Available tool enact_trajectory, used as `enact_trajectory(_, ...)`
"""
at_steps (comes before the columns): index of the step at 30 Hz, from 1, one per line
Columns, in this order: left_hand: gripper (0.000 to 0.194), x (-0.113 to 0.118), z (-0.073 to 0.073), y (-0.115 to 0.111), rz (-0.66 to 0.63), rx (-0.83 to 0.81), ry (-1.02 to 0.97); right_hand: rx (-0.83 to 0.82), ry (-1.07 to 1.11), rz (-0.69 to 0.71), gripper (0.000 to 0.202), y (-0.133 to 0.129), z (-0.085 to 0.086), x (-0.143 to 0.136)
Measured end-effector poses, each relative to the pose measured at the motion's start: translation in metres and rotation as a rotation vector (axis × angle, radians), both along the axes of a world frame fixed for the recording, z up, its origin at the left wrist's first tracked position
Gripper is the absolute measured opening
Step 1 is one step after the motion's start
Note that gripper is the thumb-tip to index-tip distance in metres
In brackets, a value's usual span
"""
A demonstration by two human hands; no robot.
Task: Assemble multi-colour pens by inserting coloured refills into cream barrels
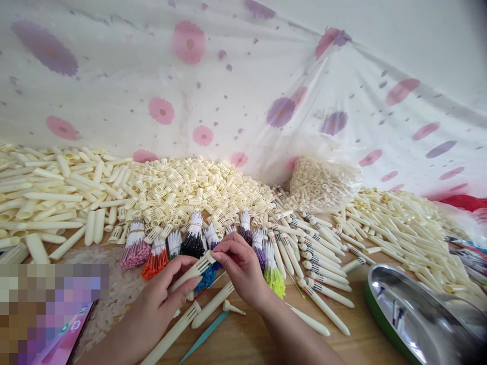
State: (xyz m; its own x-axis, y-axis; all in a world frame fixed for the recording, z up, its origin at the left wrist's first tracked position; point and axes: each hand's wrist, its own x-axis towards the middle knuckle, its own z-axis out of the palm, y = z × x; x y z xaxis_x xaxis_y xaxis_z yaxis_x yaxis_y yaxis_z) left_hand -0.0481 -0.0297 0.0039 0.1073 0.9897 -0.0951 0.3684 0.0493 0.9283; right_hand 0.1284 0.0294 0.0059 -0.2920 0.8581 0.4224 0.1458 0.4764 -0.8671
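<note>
Above the wooden table (247, 334), between the two hands, one cream pen barrel (192, 272) slants with its slotted end up and to the right. One left hand (158, 296) grasps it, thumb on one side, fingers curled round the other. One right hand (239, 263) has its thumb and fingertips pinched together at the slotted end; whether they grip the barrel or some small part, I cannot tell.

Just below lie two more barrels, a second barrel (171, 335) and a third barrel (213, 305), with one small cream piece (227, 305) and one teal pointed tool (204, 337) beside them.

Behind the hands stand at least nine bundles of white-stemmed refills, among them one pink bundle (134, 248), one orange bundle (155, 262), one black bundle (193, 241), one bright blue bundle (207, 279) and one yellow-green bundle (273, 274).

Farther out come three heaps too crowded to count: tubes (49, 197) at left, slotted pieces (190, 190) in the middle, slim barrels (403, 228) at right. One clear bag (323, 182) of small parts sits behind a cluster of pens (323, 258), overlapping and uncounted. One green-sided metal tray (375, 314) stands at right.
</note>
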Motion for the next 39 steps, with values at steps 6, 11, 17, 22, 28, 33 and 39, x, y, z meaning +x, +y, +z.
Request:
enact_trajectory(6, 0.026, -0.004, 0.002, -0.001, -0.059, -0.070, -0.058, 0.057, -0.093, 0.241, 0.017, 0.006, 0.016, 0.017)
enact_trajectory(11, 0.023, -0.003, 0.006, -0.003, -0.101, -0.021, 0.036, -0.078, -0.129, 0.374, 0.018, 0.010, 0.023, 0.029)
enact_trajectory(17, 0.022, -0.002, 0.006, -0.006, -0.166, 0.006, 0.095, -0.134, -0.189, 0.420, 0.016, 0.011, 0.026, 0.033)
enact_trajectory(22, 0.024, -0.002, 0.000, -0.004, -0.117, 0.052, 0.145, -0.162, -0.225, 0.434, 0.017, 0.011, 0.023, 0.033)
enact_trajectory(28, 0.024, -0.002, 0.008, -0.005, -0.130, -0.027, 0.027, -0.234, -0.093, 0.532, 0.015, 0.016, 0.018, 0.037)
enact_trajectory(33, 0.029, -0.004, 0.017, -0.004, -0.217, -0.142, -0.066, -0.217, -0.071, 0.604, 0.013, 0.020, 0.015, 0.037)
enact_trajectory(39, 0.029, -0.004, 0.017, -0.004, -0.210, -0.126, -0.057, -0.127, -0.170, 0.472, 0.014, 0.011, 0.022, 0.033)
